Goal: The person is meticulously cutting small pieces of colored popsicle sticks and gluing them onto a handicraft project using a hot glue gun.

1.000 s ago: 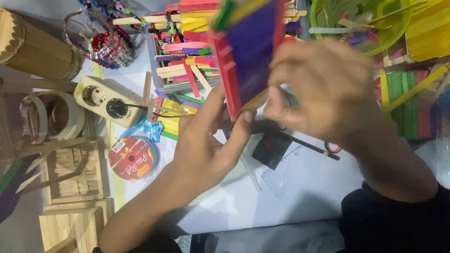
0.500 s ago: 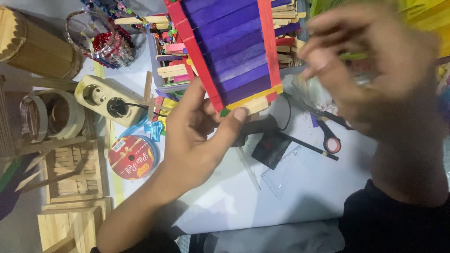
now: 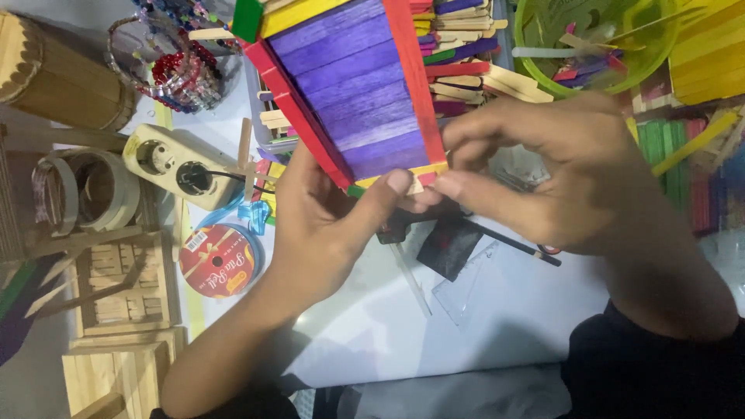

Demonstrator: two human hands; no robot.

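Observation:
A panel of glued craft sticks [image 3: 353,93], purple across the middle with red side rails and a yellow stick at its near end, is held up over the table. My left hand [image 3: 330,225] grips its near edge from below, thumb pressed on the yellow stick. My right hand [image 3: 543,174] pinches the near right corner of the same panel with thumb and fingers, next to my left thumb. Behind the panel lies a heap of loose coloured craft sticks [image 3: 466,70].
A green bowl [image 3: 644,58] of sticks sits at the top right. At left are a white power socket [image 3: 174,163], a red ribbon spool [image 3: 219,261], tape rolls [image 3: 81,190], beaded bracelets [image 3: 174,74] and wooden stick models [image 3: 120,283]. Scissors and a black block lie under my hands.
My right hand came back from the upper right and took hold of the panel's near right corner. The panel tilted and shifted slightly left in my left hand.

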